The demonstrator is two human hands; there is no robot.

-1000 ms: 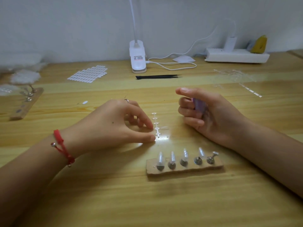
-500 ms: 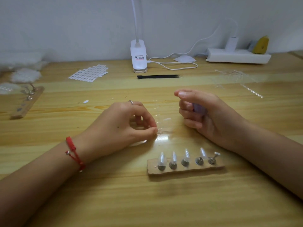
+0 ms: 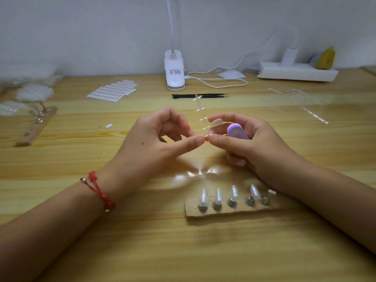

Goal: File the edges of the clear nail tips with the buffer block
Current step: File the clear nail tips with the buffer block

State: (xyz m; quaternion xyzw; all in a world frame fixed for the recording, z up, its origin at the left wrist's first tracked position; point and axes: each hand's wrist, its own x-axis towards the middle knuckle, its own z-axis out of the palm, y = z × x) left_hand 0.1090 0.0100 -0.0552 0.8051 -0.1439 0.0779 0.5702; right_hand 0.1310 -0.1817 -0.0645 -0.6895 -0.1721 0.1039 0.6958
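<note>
1. The left hand [image 3: 160,137], a red cord on its wrist, pinches the lower end of a clear nail-tip strip [image 3: 203,119] between thumb and forefinger, above the wooden table [image 3: 142,251].
2. The strip slants up and away between both hands.
3. Nearer the camera, a cardboard holder [image 3: 223,212] carries clear nail tips [image 3: 203,198] on studs.
4. The right hand [image 3: 256,145] curls round the lilac buffer block [image 3: 237,131]. Its thumb meets the same end of the strip.

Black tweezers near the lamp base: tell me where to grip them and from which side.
Probably pinch the black tweezers near their wider left end, coming from above with fingers across the narrow width. They lie flat on the table, sharp tips pointing right, so that end is best avoided.
</note>
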